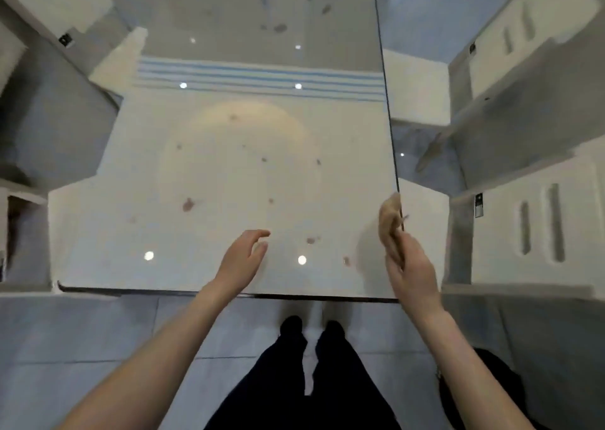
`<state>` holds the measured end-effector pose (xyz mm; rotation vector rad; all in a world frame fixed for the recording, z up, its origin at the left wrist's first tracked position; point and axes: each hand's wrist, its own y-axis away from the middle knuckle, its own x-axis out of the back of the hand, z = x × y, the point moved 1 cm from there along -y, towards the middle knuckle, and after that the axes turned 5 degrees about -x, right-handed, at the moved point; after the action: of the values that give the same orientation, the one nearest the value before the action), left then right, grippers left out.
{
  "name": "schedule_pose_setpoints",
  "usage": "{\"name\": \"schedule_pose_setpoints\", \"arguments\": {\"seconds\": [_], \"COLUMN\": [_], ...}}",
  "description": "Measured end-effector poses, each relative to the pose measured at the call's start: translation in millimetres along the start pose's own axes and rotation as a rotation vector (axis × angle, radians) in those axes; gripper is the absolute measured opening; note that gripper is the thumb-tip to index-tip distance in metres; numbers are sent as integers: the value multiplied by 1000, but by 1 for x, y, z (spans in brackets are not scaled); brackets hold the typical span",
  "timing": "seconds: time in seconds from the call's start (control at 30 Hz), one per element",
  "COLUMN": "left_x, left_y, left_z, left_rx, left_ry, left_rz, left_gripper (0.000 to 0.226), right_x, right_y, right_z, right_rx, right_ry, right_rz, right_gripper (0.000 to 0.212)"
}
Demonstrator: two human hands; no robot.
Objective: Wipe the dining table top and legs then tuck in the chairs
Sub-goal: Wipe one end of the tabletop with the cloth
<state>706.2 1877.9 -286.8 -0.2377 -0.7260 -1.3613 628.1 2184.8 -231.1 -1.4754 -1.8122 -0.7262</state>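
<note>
A glossy glass dining table [108, 233] fills the middle of the head view and mirrors the ceiling. Several brownish stains [188, 204] dot its top. My right hand [414, 266] holds a beige cloth [389, 220] bunched up above the table's right edge, near the front right corner. My left hand [242, 259] hovers over the front part of the top with relaxed fingers and holds nothing. White chairs [530, 230] with slotted backs stand along the right side, and another white chair [23, 207] shows at the left.
I stand at the table's front edge [229, 293] on a grey tiled floor [98, 331], my dark trousers and feet below. A dark object [491, 380] lies on the floor at my right. The picture is blurred by motion.
</note>
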Motion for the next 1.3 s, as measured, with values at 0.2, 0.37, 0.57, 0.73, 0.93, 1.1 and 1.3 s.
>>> {"name": "schedule_pose_setpoints", "arguments": {"seconds": [0.2,0.37,0.57,0.73,0.93,1.1,1.3], "left_x": [-22,-30,-48,-47,-50,-49,-45], "left_y": [-31,-50,-61,-65,-66,-66,-65], "left_z": [-13,-40,-69,-76,-81,-82,-75], "left_rx": [14,-3,22,-33,-46,-28,0], "left_ry": [-211,-508,-614,-591,-552,-566,-565], "left_rz": [7,44,42,109,146,131,109], "left_gripper": [39,57,59,59,58,58,60], "right_x": [-75,-84,-130,-138,-160,-199,-165], "right_y": [7,-2,-60,-205,-406,-318,-56], "right_z": [40,44,72,73,61,2,47], "right_rx": [260,266,561,436,33,170,1004], "right_ry": [370,311,366,341,376,382,406], "right_rz": [-553,-397,-537,-326,-78,-150,-621], "right_gripper": [43,60,67,62,67,71,70]}}
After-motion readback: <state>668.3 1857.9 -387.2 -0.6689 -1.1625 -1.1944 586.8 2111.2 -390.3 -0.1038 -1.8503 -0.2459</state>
